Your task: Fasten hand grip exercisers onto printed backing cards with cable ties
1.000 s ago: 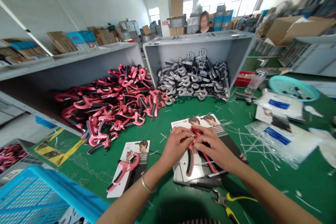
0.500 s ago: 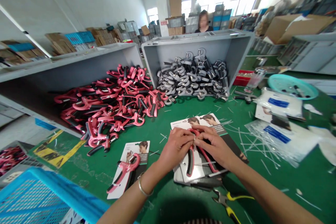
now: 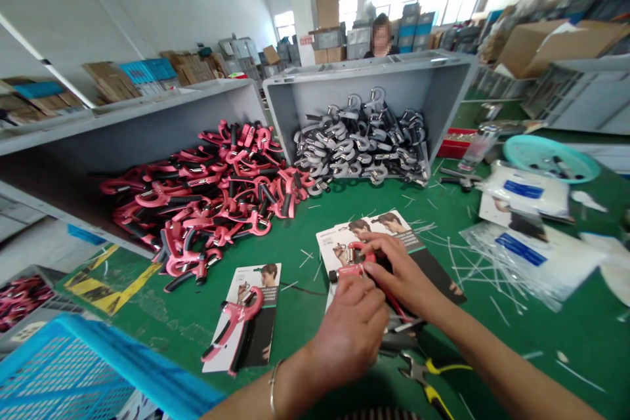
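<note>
A red-and-black hand grip strengthener [image 3: 352,269] with a metal spring lies over printed backing cards [image 3: 335,236] in front of me. My left hand [image 3: 357,325] is closed around its near left handle, which it mostly hides. My right hand [image 3: 401,269] grips the strengthener's curved right side with bent fingers, thumb close to the left hand. To the left, another red hand grip strengthener [image 3: 239,318] rests on its own card [image 3: 266,295]. Yellow-handled cutting pliers [image 3: 420,371] lie just below the right hand.
Tipped grey crates hold piles of red grips [image 3: 221,190] and grey grips [image 3: 364,144]. White plastic ties [image 3: 472,269] are strewn at right beside plastic bags [image 3: 526,252] and a turquoise tray [image 3: 546,151]. A blue basket [image 3: 83,367] stands near left. A person [image 3: 381,39] is behind the crates.
My left hand has moved down and turned from a fingertip pinch near the right fingers to a fist over the left handle. The strengthener has turned, showing its spring. The right hand has barely moved.
</note>
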The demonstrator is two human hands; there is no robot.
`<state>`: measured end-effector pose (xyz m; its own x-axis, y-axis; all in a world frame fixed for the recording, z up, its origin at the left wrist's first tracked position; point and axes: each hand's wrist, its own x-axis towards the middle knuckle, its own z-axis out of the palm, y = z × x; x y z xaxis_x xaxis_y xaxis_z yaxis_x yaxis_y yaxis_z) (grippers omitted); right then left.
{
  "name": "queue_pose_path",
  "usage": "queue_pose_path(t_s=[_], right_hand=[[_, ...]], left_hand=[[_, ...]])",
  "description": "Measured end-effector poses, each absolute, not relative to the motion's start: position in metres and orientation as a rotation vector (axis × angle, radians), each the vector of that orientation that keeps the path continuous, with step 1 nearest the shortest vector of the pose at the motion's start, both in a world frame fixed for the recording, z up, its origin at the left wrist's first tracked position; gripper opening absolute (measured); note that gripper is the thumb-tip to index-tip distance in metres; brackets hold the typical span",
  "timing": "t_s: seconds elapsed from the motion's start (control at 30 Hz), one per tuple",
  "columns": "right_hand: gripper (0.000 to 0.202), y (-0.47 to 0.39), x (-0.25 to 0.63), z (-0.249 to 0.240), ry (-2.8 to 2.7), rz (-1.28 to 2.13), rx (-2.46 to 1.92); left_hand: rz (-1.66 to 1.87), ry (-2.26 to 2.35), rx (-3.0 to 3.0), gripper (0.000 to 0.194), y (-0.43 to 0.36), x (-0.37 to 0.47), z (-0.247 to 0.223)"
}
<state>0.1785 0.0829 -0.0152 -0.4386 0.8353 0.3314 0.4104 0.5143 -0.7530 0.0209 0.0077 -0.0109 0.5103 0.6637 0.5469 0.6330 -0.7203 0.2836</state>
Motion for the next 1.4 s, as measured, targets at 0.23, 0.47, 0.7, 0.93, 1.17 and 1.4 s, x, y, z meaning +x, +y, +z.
queue_pose_path(t_s=[0.23, 0.47, 0.7, 0.93, 1.17, 1.4], right_hand=[[0.01, 0.08, 0.189, -0.001, -2.043, 0.805, -1.039], [0.014, 0.032, 0.201, 0.034, -2.627, 0.548, -0.813], [0.008, 0.022, 0.181, 0.03, -2.783, 0.416, -0.884], [0.015, 0.024, 0.183, 0.03, -2.636, 0.7, -0.917], [0.013, 0.036, 0.183, 0.022, -2.431, 0.74, -0.927], [0.018, 0.012, 0.2, 0.015, -2.411, 0.535, -1.036]], left_hand=[[0.786, 1.435, 2.639, 0.026, -0.017, 0.016, -0.006], [0.772, 1.791, 2.104, 0.022, -0.037, 0.0, -0.012], [0.856, 1.524, 1.688, 0.014, -0.028, -0.025, -0.006], [1.135, 1.363, 1.532, 0.009, -0.027, -0.035, -0.013], [1.188, 1.287, 1.378, 0.009, -0.013, -0.014, -0.016], [1.292, 1.314, 1.498, 0.01, -0.027, -0.018, -0.032]])
